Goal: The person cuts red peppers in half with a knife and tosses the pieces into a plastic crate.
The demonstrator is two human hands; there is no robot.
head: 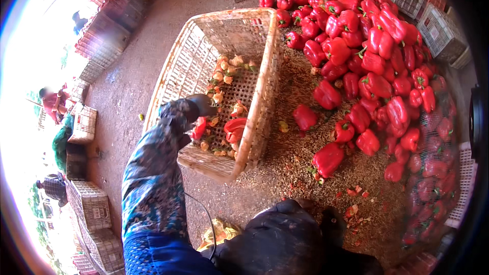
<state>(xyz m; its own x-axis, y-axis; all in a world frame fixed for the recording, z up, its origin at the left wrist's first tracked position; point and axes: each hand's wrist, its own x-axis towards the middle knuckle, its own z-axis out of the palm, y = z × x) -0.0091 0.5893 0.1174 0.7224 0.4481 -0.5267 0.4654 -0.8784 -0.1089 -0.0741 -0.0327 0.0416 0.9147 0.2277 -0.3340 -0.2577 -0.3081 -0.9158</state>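
Note:
My left hand (196,112), in a dark glove, reaches into a dirty, pale plastic crate (259,95). A red bell pepper piece (199,128) lies between its spread thumb and fingers; whether they grip it is unclear. More red pepper pieces (235,130) and pale pepper cores with green stems (217,76) lie on the crate's perforated bottom. My right hand is out of view. Right of the crate, whole red bell peppers (338,51) form a large heap on the floor. A large red pepper (328,159) lies at the heap's near edge.
Seeds and pepper scraps (355,214) litter the floor near my dark-clothed legs (282,233). Netted peppers (431,183) lie at right, near another crate (464,183). Stacked crates (91,206) line the left side, with people beyond. A yellow bag or wrapper (219,233) lies below the crate.

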